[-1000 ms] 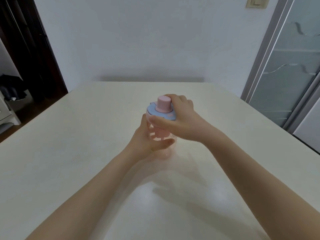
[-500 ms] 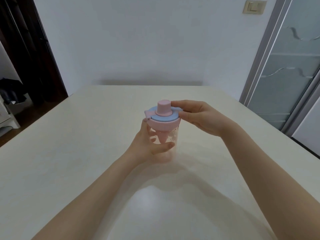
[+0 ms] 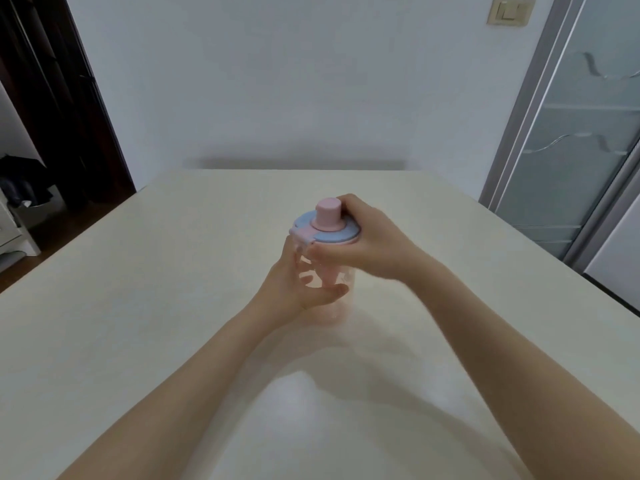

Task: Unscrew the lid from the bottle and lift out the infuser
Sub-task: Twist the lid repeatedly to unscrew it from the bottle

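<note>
A clear pink-tinted bottle point(image 3: 341, 303) stands upright on the cream table point(image 3: 156, 306). Its lid point(image 3: 332, 233) is a blue disc with a pink spout cap on top and a pink tab at the left. Through the clear wall a pink cone-shaped infuser point(image 3: 327, 273) hangs below the lid. My left hand point(image 3: 294, 289) wraps the bottle's body from the left, thumb across the front. My right hand point(image 3: 374, 240) grips the lid's rim from the right, thumb under the front edge and fingers curled behind the spout.
The table's far edge meets a white wall. A frosted glass door with a metal frame point(image 3: 571, 133) stands at the right, and a dark doorway point(image 3: 52, 116) opens at the left. A light switch point(image 3: 510, 11) sits high on the wall.
My right hand went from a fingertip hold at the lid's right edge back to a full grip around the rim. The lid's pink tab has turned towards the front left. The bottle stays in place.
</note>
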Demonstrator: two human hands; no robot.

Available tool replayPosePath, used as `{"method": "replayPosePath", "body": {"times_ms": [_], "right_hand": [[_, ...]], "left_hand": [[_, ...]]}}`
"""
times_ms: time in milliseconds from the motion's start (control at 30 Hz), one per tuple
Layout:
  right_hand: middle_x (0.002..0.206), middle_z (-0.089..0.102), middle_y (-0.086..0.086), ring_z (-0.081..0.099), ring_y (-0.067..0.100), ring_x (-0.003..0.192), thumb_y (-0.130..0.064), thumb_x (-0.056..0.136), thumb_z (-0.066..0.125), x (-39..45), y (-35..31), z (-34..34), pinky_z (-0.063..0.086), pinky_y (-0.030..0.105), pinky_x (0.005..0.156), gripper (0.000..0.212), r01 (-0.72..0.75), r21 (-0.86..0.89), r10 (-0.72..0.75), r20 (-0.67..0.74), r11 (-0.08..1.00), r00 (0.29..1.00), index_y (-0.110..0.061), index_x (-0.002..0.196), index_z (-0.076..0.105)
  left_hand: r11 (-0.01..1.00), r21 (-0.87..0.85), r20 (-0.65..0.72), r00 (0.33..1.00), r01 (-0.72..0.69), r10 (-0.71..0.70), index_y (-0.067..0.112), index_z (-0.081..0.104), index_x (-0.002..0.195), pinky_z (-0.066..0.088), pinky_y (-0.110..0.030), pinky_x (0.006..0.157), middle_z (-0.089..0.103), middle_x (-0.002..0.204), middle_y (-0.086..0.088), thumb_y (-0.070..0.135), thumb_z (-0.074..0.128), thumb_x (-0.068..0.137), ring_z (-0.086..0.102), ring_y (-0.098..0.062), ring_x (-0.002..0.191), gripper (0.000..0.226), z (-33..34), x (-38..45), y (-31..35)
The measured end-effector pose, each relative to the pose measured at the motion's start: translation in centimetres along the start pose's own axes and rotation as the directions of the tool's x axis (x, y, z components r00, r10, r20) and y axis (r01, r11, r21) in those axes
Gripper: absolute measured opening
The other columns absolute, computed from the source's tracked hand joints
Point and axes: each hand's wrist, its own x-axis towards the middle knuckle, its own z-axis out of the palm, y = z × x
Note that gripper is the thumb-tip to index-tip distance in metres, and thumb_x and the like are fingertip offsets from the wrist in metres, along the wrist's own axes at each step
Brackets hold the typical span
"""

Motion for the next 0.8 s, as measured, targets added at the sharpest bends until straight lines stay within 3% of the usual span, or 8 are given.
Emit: {"method": "replayPosePath", "body": {"times_ms": [67,167,267,367,433,533,633,800], "right_hand": [[0.11,0.065,-0.006,0.064,0.002,0.093,-0.035,0.073,0.081,0.6,0.2,-1.9,0.053,0.02,0.075,0.052,-0.01,0.041,0.004,0.143,0.999,0.99,-0.021,0.118,0.06],[0.11,0.062,-0.01,0.063,0.0,0.094,-0.034,0.078,0.078,0.7,-0.2,-2.0,0.05,0.017,0.074,0.046,-0.03,0.051,0.018,0.214,0.998,0.977,-0.025,0.118,0.057],[0.118,0.053,-0.005,0.048,0.016,0.114,-0.051,0.075,0.071,-0.1,-0.1,-0.2,0.04,0.027,0.084,0.051,-0.025,-0.121,0.035,0.079,0.992,0.996,-0.027,0.114,0.05],[0.137,0.041,-0.002,0.026,0.02,0.132,-0.059,0.076,0.066,-1.2,-1.0,1.3,0.029,0.03,0.089,0.079,-0.106,-0.148,0.094,-0.088,0.983,0.992,-0.027,0.143,0.036],[0.137,0.039,0.0,0.023,0.019,0.131,-0.057,0.078,0.066,-1.3,-1.6,1.9,0.026,0.029,0.09,0.087,-0.104,-0.13,0.083,-0.155,0.986,0.984,-0.025,0.149,0.028],[0.121,0.045,-0.002,0.029,0.018,0.117,-0.055,0.076,0.069,-1.0,-1.9,2.5,0.031,0.028,0.083,0.073,-0.08,-0.184,0.043,-0.2,0.98,0.979,-0.024,0.136,0.04],[0.113,0.052,-0.008,0.041,0.014,0.114,-0.048,0.072,0.073,-0.6,-1.4,1.4,0.039,0.023,0.074,0.061,-0.059,-0.098,0.046,-0.126,0.993,0.991,-0.03,0.123,0.046],[0.115,0.061,-0.018,0.06,-0.002,0.102,-0.041,0.075,0.077,-0.2,-1.4,-2.6,0.046,0.017,0.077,0.053,-0.026,-0.034,0.031,0.153,0.999,0.988,-0.031,0.122,0.054]], "left_hand": [[1.0,0.011,0.002,1.0,0.009,-0.009,0.029,0.035,0.154,0.056,-0.046,0.11,0.058,0.138,0.01,0.049,0.084,0.056,0.064,-0.012,0.122,0.111,0.0,0.0,0.1],[1.0,0.01,0.005,1.0,0.024,-0.024,0.033,0.035,0.154,0.054,-0.041,0.112,0.058,0.14,0.013,0.049,0.084,0.055,0.062,-0.009,0.127,0.111,-0.2,-0.2,0.2],[0.999,0.013,0.044,0.998,0.042,-0.043,0.025,0.041,0.152,0.047,-0.047,0.119,0.061,0.147,0.006,0.04,0.087,0.063,0.06,-0.015,0.139,0.102,-0.4,-0.3,0.2],[0.999,0.027,0.069,0.997,0.03,-0.031,0.024,0.047,0.15,0.046,-0.05,0.12,0.065,0.145,-0.002,0.029,0.086,0.071,0.059,-0.017,0.141,0.087,-0.5,-0.3,0.5],[1.0,0.029,0.07,0.998,0.005,-0.007,0.031,0.048,0.146,0.048,-0.048,0.118,0.069,0.138,-0.008,0.021,0.085,0.077,0.064,-0.016,0.135,0.079,-0.5,-0.4,0.6],[0.999,0.04,0.078,0.997,-0.015,0.012,0.029,0.044,0.151,0.052,-0.043,0.113,0.072,0.13,-0.012,0.014,0.082,0.081,0.067,-0.012,0.127,0.081,-0.5,-0.3,0.4],[0.998,0.053,0.075,0.997,0.026,-0.03,0.027,0.046,0.151,0.05,-0.041,0.115,0.071,0.132,0.006,0.032,0.085,0.072,0.063,-0.004,0.13,0.088,-0.6,-0.2,0.2],[0.998,0.036,0.078,0.996,0.045,-0.048,0.027,0.044,0.155,0.049,-0.045,0.118,0.067,0.144,0.006,0.043,0.087,0.063,0.063,-0.014,0.136,0.103,-0.8,-0.3,0.4]]}}
